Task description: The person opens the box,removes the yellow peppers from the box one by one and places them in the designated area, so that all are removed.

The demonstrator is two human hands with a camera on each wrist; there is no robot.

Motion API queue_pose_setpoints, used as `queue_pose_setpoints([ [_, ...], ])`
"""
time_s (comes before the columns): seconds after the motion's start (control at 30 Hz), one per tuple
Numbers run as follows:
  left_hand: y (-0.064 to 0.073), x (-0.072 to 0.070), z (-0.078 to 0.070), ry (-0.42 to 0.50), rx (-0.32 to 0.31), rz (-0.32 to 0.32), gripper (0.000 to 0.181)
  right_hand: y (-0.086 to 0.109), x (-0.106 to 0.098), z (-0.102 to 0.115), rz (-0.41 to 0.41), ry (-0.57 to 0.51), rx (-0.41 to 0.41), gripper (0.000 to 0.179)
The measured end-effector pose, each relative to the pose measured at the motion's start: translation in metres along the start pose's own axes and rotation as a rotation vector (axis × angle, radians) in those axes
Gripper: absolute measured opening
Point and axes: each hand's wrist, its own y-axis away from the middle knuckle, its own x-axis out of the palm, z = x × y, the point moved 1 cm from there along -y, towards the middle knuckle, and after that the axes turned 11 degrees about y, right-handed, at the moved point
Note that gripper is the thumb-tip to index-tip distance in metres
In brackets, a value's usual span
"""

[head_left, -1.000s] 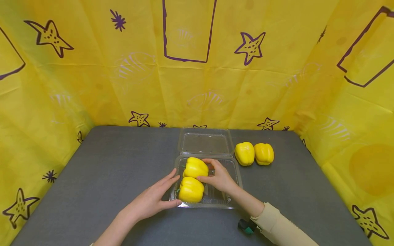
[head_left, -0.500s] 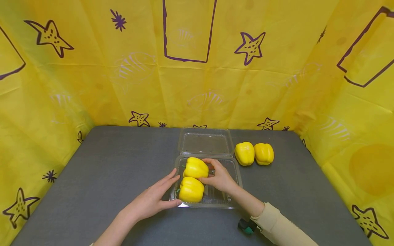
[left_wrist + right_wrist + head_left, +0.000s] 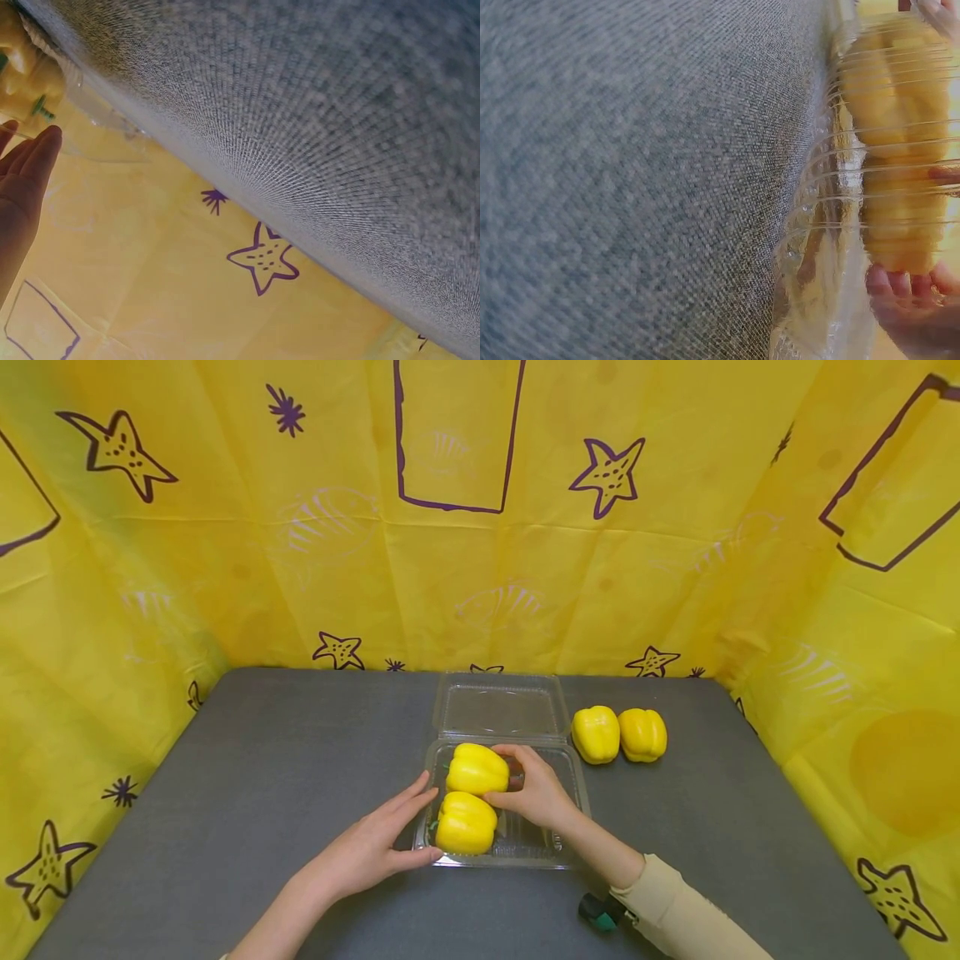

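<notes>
In the head view, two yellow bell peppers lie on their sides in the left half of a clear plastic clamshell box (image 3: 525, 862), whose lid (image 3: 501, 710) is laid back. My right hand (image 3: 538, 793) holds the far bell pepper (image 3: 477, 769) by its right end, thumb on the near side and fingers on the far side. The near bell pepper (image 3: 467, 825) touches it. My left hand (image 3: 375, 842) rests at the box's left edge, fingers extended and thumb at the front left corner. Green stems point left. The right wrist view shows the peppers through the ribbed box wall.
Two more yellow bell peppers, a left one (image 3: 597, 735) and a right one (image 3: 643, 735), lie side by side to the right of the lid. The grey table (image 3: 300, 743) is enclosed by yellow patterned curtains (image 3: 480, 568). A dark wrist device (image 3: 600, 912) is by the right sleeve.
</notes>
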Motion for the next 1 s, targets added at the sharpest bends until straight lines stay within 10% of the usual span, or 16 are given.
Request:
queue_pose_setpoints([
  [1.0,-0.0006,0.0009,0.0002,-0.025,0.005,-0.007,0.088,0.0057,-0.0095,0.0091,-0.102,0.001,-0.013,0.066],
])
